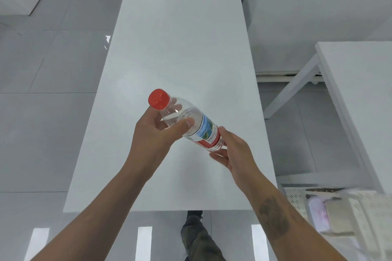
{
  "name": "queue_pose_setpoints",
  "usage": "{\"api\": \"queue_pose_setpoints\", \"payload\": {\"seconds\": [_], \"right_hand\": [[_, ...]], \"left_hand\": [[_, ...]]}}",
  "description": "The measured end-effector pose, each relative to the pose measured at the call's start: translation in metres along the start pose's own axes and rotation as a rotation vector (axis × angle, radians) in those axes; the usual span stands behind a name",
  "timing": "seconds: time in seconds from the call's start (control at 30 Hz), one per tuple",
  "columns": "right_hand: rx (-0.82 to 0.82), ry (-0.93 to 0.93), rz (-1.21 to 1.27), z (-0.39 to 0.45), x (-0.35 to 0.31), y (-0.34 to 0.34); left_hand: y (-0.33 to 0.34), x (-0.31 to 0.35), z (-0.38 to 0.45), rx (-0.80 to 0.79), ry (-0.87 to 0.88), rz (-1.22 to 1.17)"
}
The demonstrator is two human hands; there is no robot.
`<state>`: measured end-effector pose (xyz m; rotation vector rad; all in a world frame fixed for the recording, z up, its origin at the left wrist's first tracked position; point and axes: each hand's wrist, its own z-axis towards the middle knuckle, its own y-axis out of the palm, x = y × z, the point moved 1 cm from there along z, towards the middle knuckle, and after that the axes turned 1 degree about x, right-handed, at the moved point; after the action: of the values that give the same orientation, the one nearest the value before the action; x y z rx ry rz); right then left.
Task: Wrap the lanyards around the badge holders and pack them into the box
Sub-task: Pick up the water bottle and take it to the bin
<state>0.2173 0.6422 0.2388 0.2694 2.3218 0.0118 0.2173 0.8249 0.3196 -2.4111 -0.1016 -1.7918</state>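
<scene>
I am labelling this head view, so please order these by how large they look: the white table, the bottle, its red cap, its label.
Largest to smallest as they look:
1. table
2. bottle
3. label
4. cap
Label and cap look close in size, so their order is unsure.
</scene>
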Motion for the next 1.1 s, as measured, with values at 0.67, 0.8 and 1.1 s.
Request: {"api": "queue_pose_setpoints", "payload": {"seconds": [0.67,0.8,1.1], "right_hand": [[0.085,-0.022,-0.032,-0.194,0.106,-0.256],[0.042,-0.077,-0.132,-0.196,0.104,-0.332],[0.017,-0.006,-0.082,-0.198,0.095,-0.466]], "left_hand": [[0.172,-0.054,-0.265,-0.115,0.036,0.026],[0.242,-0.061,-0.294,-0.096,0.046,0.029],[0.372,-0.071,-0.351,-0.012,0.032,0.04]]}}
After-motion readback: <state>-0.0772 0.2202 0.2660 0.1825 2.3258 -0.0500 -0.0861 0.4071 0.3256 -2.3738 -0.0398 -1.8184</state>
